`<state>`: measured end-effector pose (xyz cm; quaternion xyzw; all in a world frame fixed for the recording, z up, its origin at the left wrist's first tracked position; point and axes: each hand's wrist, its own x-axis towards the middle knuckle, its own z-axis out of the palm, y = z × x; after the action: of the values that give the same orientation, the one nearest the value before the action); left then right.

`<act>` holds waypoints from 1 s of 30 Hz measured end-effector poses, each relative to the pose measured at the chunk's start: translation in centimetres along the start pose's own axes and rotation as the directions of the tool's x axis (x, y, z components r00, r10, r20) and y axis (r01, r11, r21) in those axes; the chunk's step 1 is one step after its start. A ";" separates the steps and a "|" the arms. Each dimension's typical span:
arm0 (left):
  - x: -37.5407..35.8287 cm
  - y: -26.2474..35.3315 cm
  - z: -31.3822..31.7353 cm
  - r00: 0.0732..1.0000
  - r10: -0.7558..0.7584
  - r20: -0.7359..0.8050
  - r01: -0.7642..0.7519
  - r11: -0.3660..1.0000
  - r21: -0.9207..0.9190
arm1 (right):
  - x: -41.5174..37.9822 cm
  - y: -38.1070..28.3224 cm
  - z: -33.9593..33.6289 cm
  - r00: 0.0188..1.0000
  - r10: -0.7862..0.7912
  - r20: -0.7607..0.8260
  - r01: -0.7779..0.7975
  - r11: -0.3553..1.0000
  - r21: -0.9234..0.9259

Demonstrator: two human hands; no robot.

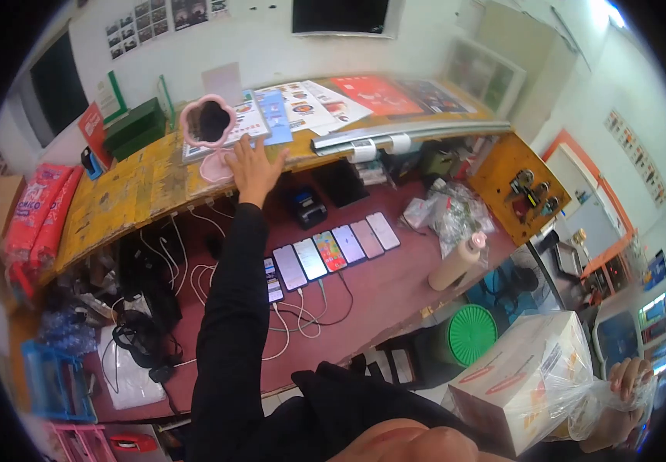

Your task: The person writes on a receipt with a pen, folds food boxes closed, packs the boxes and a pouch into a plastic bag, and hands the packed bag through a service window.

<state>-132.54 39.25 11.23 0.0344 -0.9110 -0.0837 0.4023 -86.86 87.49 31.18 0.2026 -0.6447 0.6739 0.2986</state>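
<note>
My left hand [252,171], at the end of a black sleeve, reaches to the yellow wooden shelf with its fingers spread. Its fingertips are right at the pink base of a flower-shaped mirror [188,132], which stands upright on the shelf. Printed sheets [275,115] lie just beyond the fingers. At the lower right, my right hand [631,385] is closed around the gathered top of a clear plastic bag [590,400]. Inside that bag is a white box [521,377] with red print, held tilted beside my body.
Several phones [313,259] lie in a row on the red desk [379,289], some with cables. Behind them is a small black device [307,208]. A beige bottle [456,264] stands near crumpled plastic bags [450,215]. A green lid [471,335] sits below the desk edge.
</note>
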 end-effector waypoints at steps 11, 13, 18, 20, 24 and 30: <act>0.0 -0.4 1.2 0.998 0.043 0.038 -0.048 0.990 0.134 | -10.7 -9.9 -4.4 0.990 0.007 -0.139 -0.025 0.991 -0.129; -0.3 -0.8 1.6 0.987 0.147 -0.066 -0.146 0.989 0.027 | -12.9 -12.0 -5.8 0.986 -0.006 -0.167 -0.019 0.988 -0.151; -10.1 5.8 -1.2 0.885 0.324 -0.335 -0.397 0.901 -0.176 | -18.2 -16.8 -10.7 0.978 -0.028 -0.208 -0.010 0.983 -0.182; -18.0 11.3 -1.7 0.854 0.420 -0.306 -0.487 0.852 -0.190 | -20.6 -18.7 -13.4 0.976 -0.028 -0.216 -0.014 0.982 -0.190; -40.5 26.1 -4.2 0.829 0.540 -0.147 -0.469 0.525 -0.710 | -25.5 -22.8 -20.9 0.982 -0.008 -0.191 -0.030 0.980 -0.197; -71.2 40.5 -9.5 0.146 0.921 0.360 0.104 0.348 -0.932 | -34.3 -28.1 -34.3 0.997 -0.004 -0.072 -0.014 0.967 -0.253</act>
<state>-77.35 87.17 -26.91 -0.5200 -0.7461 -0.3513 -0.2225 -39.00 116.37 26.70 0.1368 -0.7149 0.5936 0.3433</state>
